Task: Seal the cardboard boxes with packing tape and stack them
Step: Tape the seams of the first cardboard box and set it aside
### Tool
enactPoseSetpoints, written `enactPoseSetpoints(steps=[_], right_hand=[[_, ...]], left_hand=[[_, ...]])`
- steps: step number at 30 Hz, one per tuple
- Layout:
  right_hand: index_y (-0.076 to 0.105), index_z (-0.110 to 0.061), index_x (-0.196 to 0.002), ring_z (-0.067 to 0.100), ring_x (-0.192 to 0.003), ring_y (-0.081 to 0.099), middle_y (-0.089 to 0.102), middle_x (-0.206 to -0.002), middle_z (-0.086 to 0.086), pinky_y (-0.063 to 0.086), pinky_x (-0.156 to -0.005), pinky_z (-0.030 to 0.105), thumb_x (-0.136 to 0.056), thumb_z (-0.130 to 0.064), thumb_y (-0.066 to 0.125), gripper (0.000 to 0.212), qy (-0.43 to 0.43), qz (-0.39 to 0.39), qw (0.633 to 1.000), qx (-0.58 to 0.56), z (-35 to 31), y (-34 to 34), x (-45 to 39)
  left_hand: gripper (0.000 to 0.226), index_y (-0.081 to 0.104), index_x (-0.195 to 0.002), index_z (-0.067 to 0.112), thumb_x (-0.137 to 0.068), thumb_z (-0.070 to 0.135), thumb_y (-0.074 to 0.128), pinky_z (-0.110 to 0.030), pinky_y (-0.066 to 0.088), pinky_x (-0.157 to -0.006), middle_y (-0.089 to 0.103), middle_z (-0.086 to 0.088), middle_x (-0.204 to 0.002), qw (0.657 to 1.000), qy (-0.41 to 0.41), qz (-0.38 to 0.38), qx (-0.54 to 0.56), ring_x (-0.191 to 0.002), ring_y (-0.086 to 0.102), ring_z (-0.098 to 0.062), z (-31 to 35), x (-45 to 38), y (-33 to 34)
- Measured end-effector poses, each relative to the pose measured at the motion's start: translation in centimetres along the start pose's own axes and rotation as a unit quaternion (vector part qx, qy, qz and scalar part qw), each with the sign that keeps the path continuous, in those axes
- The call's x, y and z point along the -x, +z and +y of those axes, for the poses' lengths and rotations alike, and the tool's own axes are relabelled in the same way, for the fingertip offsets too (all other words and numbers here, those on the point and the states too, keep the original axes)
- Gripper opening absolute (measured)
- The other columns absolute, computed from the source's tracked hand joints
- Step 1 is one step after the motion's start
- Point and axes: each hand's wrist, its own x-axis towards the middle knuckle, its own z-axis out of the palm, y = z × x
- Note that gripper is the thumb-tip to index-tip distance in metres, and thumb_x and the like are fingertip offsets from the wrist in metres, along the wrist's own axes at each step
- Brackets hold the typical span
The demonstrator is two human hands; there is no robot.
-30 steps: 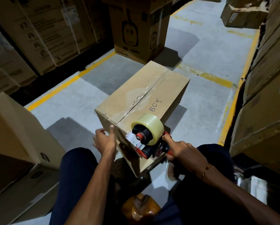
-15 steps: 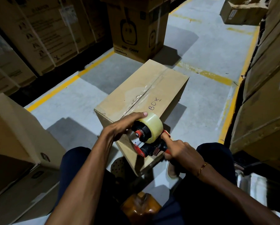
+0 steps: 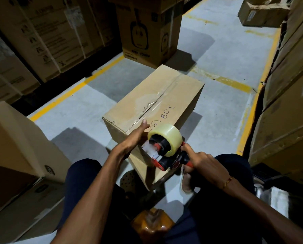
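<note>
**One box under tape, one dispenser, two hands at the near end**

One cardboard box sits on the grey floor in the middle of the aisle, its long side running from near left to far right. A strip of clear tape covers the centre seam of its top, and the word "BOX" is handwritten on the right flap. Its near corner lies between the person's knees.

One tape dispenser, red and black with a single roll of clear tape, is at the near end of the box, against its near face. The right hand is wrapped round the dispenser's handle, forefinger stretched along it. The left hand lies on the near top edge of the box just left of the roll, fingers straight and pressing flat toward the seam, holding nothing.

Farther out, one tall printed carton stands on the floor beyond the box. Stacked cartons line the left side and the right side; their exact count cannot be told. One more box lies at the far right. Yellow lines mark the floor.
</note>
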Motion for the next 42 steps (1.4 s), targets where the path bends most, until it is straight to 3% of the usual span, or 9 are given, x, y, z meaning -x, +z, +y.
enactPoseSetpoints(steps=[4, 6, 8, 12, 16, 21, 27, 36, 42], right_hand=[[0.014, -0.043, -0.143, 0.041, -0.092, 0.06, 0.062, -0.09, 0.008, 0.045, -0.076, 0.044, -0.095, -0.033, 0.059, 0.066, 0.038, -0.003, 0.998, -0.042, 2.7, -0.7, 0.4], [0.017, -0.042, -0.136, 0.037, -0.081, 0.054, 0.057, -0.079, 0.002, 0.036, -0.068, 0.041, -0.094, -0.032, 0.062, 0.063, 0.033, 0.009, 0.998, -0.058, 3.7, -1.3, 0.5], [0.021, -0.04, -0.133, 0.034, -0.077, 0.049, 0.052, -0.075, 0.001, 0.029, -0.065, 0.041, -0.094, -0.032, 0.065, 0.059, 0.036, 0.029, 0.996, -0.078, 4.2, -1.8, 0.4], [0.028, -0.042, -0.125, 0.039, -0.078, 0.052, 0.061, -0.082, 0.011, 0.032, -0.063, 0.042, -0.089, -0.032, 0.067, 0.054, 0.065, 0.06, 0.986, -0.141, 4.3, -2.6, -0.7], [0.028, -0.043, -0.122, 0.04, -0.078, 0.054, 0.063, -0.08, 0.01, 0.035, -0.064, 0.041, -0.089, -0.035, 0.066, 0.052, 0.073, 0.067, 0.984, -0.146, 3.4, -3.3, -1.6], [0.029, -0.041, -0.126, 0.035, -0.077, 0.05, 0.062, -0.081, 0.005, 0.032, -0.065, 0.041, -0.091, -0.039, 0.065, 0.05, 0.082, 0.087, 0.983, -0.136, 1.7, -3.9, -2.0], [0.037, -0.034, -0.131, 0.019, -0.063, 0.052, 0.05, -0.057, -0.005, 0.033, -0.056, 0.032, -0.092, -0.028, 0.057, 0.044, 0.1, 0.129, 0.976, -0.144, 0.1, -4.6, -4.3], [0.031, -0.033, -0.15, 0.034, -0.078, 0.058, 0.053, -0.092, 0.008, 0.033, -0.064, 0.032, -0.1, -0.029, 0.057, 0.057, 0.005, 0.186, 0.982, 0.018, -1.8, -3.3, -13.8], [0.034, -0.032, -0.15, 0.037, -0.085, 0.058, 0.057, -0.104, 0.018, 0.036, -0.068, 0.037, -0.099, -0.024, 0.06, 0.058, 0.0, 0.201, 0.978, 0.059, -2.2, -0.8, -18.5]], left_hand=[[0.033, 0.06, -0.135, 0.007, -0.106, 0.012, 0.047, -0.021, 0.037, -0.097, 0.058, -0.01, -0.139, 0.983, 0.07, 0.086, -0.149, -0.13, 0.052, -0.026, -3.4, -1.4, -1.1], [0.026, 0.068, -0.119, 0.003, -0.097, 0.0, 0.054, -0.024, 0.04, -0.096, 0.058, -0.014, -0.134, 0.947, 0.123, 0.081, -0.287, -0.125, 0.055, -0.032, -4.9, -1.7, -1.1], [0.023, 0.067, -0.114, 0.008, -0.092, 0.014, 0.065, -0.036, 0.037, -0.107, 0.052, -0.011, -0.14, 0.895, 0.151, 0.063, -0.416, -0.127, 0.05, -0.033, -5.7, -1.7, -0.5], [0.069, 0.048, -0.128, 0.014, -0.087, 0.069, 0.057, -0.043, 0.032, -0.111, 0.041, -0.005, -0.14, 0.807, 0.137, 0.107, -0.564, -0.124, 0.041, -0.029, -5.9, -1.4, 2.1], [0.061, 0.05, -0.125, 0.018, -0.092, 0.069, 0.047, -0.044, 0.035, -0.105, 0.046, -0.004, -0.128, 0.778, 0.138, 0.204, -0.578, -0.117, 0.044, -0.026, -5.9, -1.8, 4.0], [0.047, 0.055, -0.118, 0.017, -0.091, 0.054, 0.059, -0.046, 0.041, -0.101, 0.054, -0.006, -0.121, 0.777, 0.164, 0.237, -0.559, -0.11, 0.051, -0.027, -7.0, -2.2, 4.4], [0.053, 0.059, -0.117, 0.017, -0.084, 0.058, 0.07, -0.045, 0.041, -0.102, 0.061, -0.004, -0.119, 0.767, 0.185, 0.26, -0.557, -0.108, 0.057, -0.025, -8.9, -1.3, 1.2], [0.048, 0.06, -0.121, 0.024, -0.093, 0.062, 0.056, -0.054, 0.024, -0.119, 0.048, 0.003, -0.149, 0.842, 0.227, 0.189, -0.451, -0.138, 0.041, -0.018, -10.7, -0.7, -2.0], [0.033, 0.062, -0.12, 0.017, -0.098, 0.042, 0.058, -0.031, 0.04, -0.094, 0.052, 0.001, -0.129, 0.868, 0.214, 0.329, -0.305, -0.118, 0.046, -0.016, -10.4, -0.5, -2.5]])
